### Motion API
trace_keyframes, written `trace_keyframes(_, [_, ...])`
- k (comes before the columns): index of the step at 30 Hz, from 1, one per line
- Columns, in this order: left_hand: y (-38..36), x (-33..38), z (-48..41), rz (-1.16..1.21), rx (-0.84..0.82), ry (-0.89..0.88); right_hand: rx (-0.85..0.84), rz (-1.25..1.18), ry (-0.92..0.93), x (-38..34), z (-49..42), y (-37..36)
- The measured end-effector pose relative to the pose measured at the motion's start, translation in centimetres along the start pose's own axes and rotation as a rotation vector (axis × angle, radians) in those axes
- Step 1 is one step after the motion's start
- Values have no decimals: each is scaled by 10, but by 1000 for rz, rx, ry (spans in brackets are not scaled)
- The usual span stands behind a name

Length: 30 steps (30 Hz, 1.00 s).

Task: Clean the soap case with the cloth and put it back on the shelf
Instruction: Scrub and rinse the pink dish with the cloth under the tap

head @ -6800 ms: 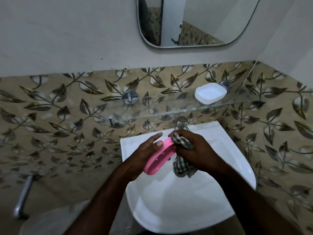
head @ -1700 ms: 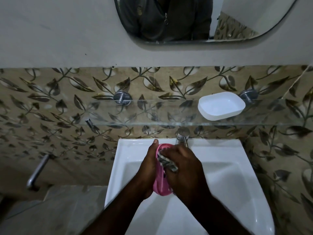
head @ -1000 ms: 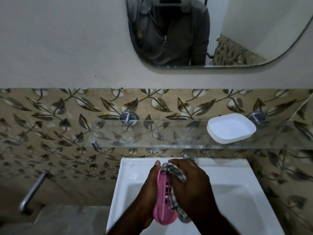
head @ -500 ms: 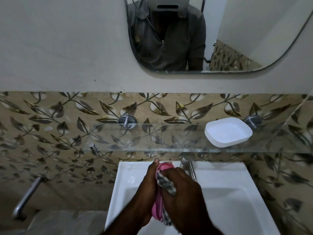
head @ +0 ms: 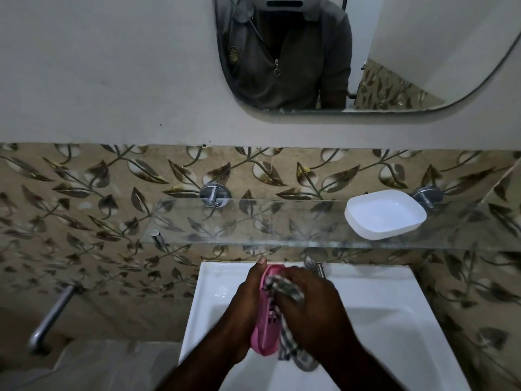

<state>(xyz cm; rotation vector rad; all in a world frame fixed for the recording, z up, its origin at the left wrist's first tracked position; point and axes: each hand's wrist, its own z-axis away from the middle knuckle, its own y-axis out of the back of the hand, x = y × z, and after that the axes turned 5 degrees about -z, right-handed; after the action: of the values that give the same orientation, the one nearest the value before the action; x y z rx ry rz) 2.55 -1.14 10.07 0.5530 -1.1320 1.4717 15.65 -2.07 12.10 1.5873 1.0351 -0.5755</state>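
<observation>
Low in the frame, our left hand (head: 242, 314) grips the pink soap case (head: 266, 331) upright – our right hand (head: 313, 311) fingers press the cloth (head: 286, 289) into it.

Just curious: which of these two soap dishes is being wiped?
The pink soap dish, held in the left hand and rubbed with the right hand's checked cloth; the white dish sits on the glass shelf.

My right hand (head: 307, 314) bunches the cloth (head: 286, 289) and covers most of it, along with the inner face of the soap case (head: 263, 334) — only a pink strip shows, its back lost in my left hand (head: 242, 311). The tap (head: 318, 266) barely peeks past my knuckles, and the sink (head: 380, 320) runs off the bottom edge.
</observation>
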Motion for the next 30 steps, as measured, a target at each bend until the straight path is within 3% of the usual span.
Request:
trace_keyframes(3, [-5, 0, 0, -23, 17, 8, 77, 83, -10, -5, -6, -2])
trace_keyframes(8, [4, 5, -6, -49, 71, 45, -122, -28, -28, -8, 13, -5])
trace_keyframes(13, [-8, -1, -2, -70, 47, 19, 60, 49, -63, -5, -5, 0])
trace_keyframes(17, [-3, 5, -6, -6, 130, 49, -114, 1, -51, -10, 16, -6])
trace_keyframes(20, [-9, -3, -4, -13, 123, 56, 40, -124, -181, -2, 3, 4])
trace_keyframes(22, [-13, -7, -4, 11, 88, 51, 129, -78, -157, -7, 1, 5])
trace_keyframes(27, [-4, -4, -1, -44, 149, 67, -129, -141, -130, -13, 27, -1])
trace_keyframes(30, [-12, -8, 0, -72, 117, 40, 55, -203, -167, -6, 9, 8])
